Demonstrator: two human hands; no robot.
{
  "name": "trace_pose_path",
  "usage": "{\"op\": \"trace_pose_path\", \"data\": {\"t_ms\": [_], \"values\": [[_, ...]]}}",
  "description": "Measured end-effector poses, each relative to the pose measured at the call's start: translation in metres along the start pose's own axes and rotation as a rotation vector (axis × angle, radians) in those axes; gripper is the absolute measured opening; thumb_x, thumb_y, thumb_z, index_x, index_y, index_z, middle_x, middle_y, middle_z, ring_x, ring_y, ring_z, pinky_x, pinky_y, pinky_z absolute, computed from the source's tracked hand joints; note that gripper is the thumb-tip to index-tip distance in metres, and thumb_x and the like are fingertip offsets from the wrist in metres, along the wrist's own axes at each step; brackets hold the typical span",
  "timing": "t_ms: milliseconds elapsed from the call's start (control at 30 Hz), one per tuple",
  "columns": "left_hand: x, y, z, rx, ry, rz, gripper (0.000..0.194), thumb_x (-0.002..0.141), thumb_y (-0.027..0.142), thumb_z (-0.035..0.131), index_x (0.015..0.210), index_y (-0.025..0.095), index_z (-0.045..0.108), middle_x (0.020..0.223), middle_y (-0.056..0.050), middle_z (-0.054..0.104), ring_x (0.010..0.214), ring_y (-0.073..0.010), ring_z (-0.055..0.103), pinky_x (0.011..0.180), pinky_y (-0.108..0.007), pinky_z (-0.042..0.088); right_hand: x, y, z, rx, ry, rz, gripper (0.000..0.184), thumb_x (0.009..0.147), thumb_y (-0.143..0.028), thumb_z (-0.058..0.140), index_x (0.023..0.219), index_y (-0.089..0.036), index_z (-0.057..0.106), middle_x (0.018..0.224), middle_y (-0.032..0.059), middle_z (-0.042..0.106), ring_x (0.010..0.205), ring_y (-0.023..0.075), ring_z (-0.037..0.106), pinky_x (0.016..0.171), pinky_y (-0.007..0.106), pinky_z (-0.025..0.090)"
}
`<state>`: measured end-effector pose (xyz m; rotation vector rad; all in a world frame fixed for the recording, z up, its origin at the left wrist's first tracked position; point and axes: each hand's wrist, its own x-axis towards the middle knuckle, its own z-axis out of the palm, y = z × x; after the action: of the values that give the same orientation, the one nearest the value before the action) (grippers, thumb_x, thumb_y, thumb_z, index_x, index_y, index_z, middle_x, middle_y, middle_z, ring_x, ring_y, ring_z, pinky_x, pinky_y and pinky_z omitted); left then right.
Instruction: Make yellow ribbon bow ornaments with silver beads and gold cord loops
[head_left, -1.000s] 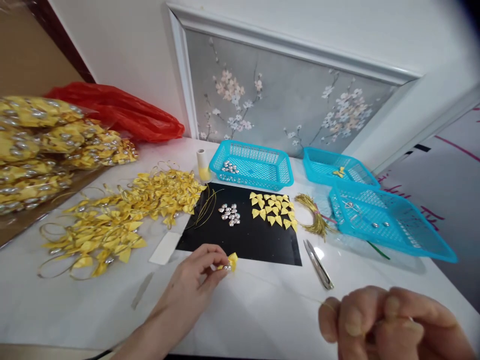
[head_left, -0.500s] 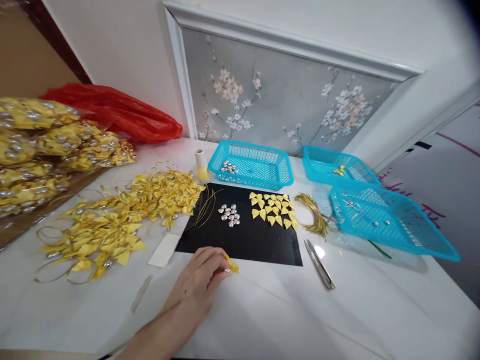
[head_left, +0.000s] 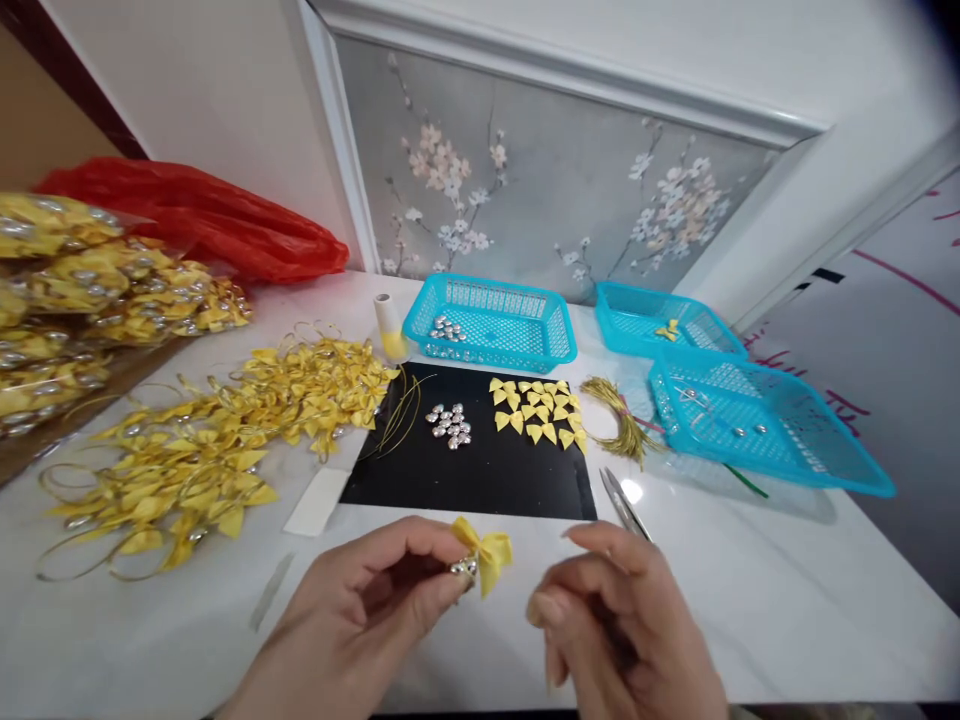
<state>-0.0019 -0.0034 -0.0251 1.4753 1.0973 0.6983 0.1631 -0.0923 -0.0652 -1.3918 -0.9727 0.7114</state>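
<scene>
My left hand [head_left: 382,600] pinches a small yellow ribbon bow [head_left: 486,553] with a silver bead at its knot, held just above the white table in front of the black mat [head_left: 480,470]. My right hand [head_left: 615,630] hovers beside the bow, fingers curled with thumb and forefinger close together; I cannot make out anything between them. On the mat lie a cluster of silver beads [head_left: 448,424] and several loose yellow bows [head_left: 537,412]. Metal snips [head_left: 621,503] lie just beyond my right hand.
A heap of finished yellow bows [head_left: 217,440] covers the table's left side, with bagged bows [head_left: 67,300] and a red plastic bag [head_left: 187,215] behind. Three blue baskets [head_left: 491,322] [head_left: 667,320] [head_left: 765,430] stand at the back and right. Gold wire bundle [head_left: 619,420] lies beside the mat.
My left hand has lifted the bow off the table and drawn it toward me. My right hand, out of view half a second ago, has come back in beside the bow.
</scene>
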Motion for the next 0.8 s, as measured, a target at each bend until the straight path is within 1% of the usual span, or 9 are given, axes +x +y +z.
{"op": "trace_pose_path", "data": {"t_ms": [33,100,233,300,400,533,600,700,800], "values": [[-0.001,-0.001,-0.001,-0.015,-0.009,-0.002,0.003,0.079,0.029,0.071,0.081,0.028,0.073,0.08,0.003,0.077,0.075,-0.0155,0.072,0.067,-0.017,0.057,0.007,-0.009,0.009,0.048,0.002,0.053,0.021,0.093,-0.032,0.059,0.111,-0.028,0.05,0.064,-0.0074,0.062,0.04,0.0056,0.049,0.04,0.015,0.038],[-0.002,-0.004,-0.003,-0.038,-0.047,-0.003,0.003,0.082,0.03,0.069,0.084,0.03,0.072,0.082,0.004,0.077,0.078,-0.0145,0.071,0.069,-0.016,0.056,0.017,-0.021,0.019,0.134,-0.029,0.141,0.025,0.089,-0.037,0.063,0.109,-0.026,0.05,0.063,-0.0074,0.06,0.044,0.0062,0.05,0.04,0.014,0.038],[-0.002,-0.004,-0.003,-0.087,-0.149,0.019,0.007,0.086,0.027,0.066,0.084,0.03,0.072,0.081,0.004,0.074,0.077,-0.0139,0.07,0.071,-0.018,0.056,0.024,-0.03,0.019,0.25,-0.192,0.303,0.03,0.085,-0.047,0.066,0.096,-0.02,0.057,0.063,-0.0054,0.058,0.049,0.0059,0.051,0.043,0.014,0.039],[-0.002,-0.002,-0.002,-0.098,-0.152,0.053,0.008,0.084,0.025,0.067,0.081,0.029,0.073,0.087,0.002,0.073,0.083,-0.0153,0.07,0.075,-0.019,0.056,0.027,-0.032,0.016,0.264,-0.266,0.343,0.031,0.085,-0.048,0.066,0.084,-0.018,0.057,0.06,-0.0048,0.057,0.05,0.0053,0.05,0.045,0.014,0.037],[-0.002,0.0,-0.002,-0.074,-0.135,0.089,0.009,0.081,0.021,0.069,0.079,0.029,0.075,0.096,0.001,0.073,0.09,-0.0162,0.069,0.078,-0.019,0.055,0.031,-0.032,0.014,0.242,-0.309,0.334,0.03,0.087,-0.045,0.065,0.077,-0.018,0.056,0.057,-0.0054,0.055,0.05,0.005,0.047,0.047,0.014,0.037],[-0.001,0.001,-0.003,-0.056,-0.154,0.081,0.014,0.083,0.018,0.066,0.082,0.029,0.075,0.084,0.003,0.074,0.081,-0.0133,0.07,0.074,-0.016,0.056,0.033,-0.024,0.01,0.154,-0.31,0.22,0.018,0.09,-0.034,0.062,0.08,-0.02,0.064,0.061,-0.0048,0.058,0.05,0.0057,0.05,0.047,0.015,0.04],[-0.001,0.0,-0.003,-0.051,-0.089,0.097,0.013,0.08,0.018,0.068,0.08,0.029,0.076,0.084,0.003,0.076,0.079,-0.0135,0.072,0.072,-0.015,0.057,0.031,-0.02,0.007,0.053,-0.25,0.035,0.012,0.092,-0.025,0.058,0.092,-0.024,0.07,0.067,-0.0043,0.062,0.055,0.0072,0.057,0.052,0.017,0.045],[0.0,0.001,-0.001,-0.042,0.053,0.118,0.014,0.074,0.017,0.071,0.075,0.029,0.077,0.083,0.003,0.078,0.076,-0.013,0.074,0.069,-0.012,0.058,0.025,-0.023,0.002,-0.17,-0.09,-0.288,0.032,0.094,-0.012,0.051,0.115,-0.03,0.068,0.078,-0.0031,0.068,0.071,0.0098,0.066,0.068,0.02,0.052],[0.001,0.004,0.002,-0.031,0.125,0.136,0.015,0.071,0.016,0.071,0.072,0.03,0.078,0.079,0.004,0.079,0.073,-0.0122,0.075,0.067,-0.009,0.057,0.017,-0.03,0.004,-0.364,-0.013,-0.359,0.03,0.092,-0.007,0.052,0.111,-0.027,0.065,0.079,-0.0034,0.069,0.071,0.0095,0.067,0.065,0.016,0.053]]}}
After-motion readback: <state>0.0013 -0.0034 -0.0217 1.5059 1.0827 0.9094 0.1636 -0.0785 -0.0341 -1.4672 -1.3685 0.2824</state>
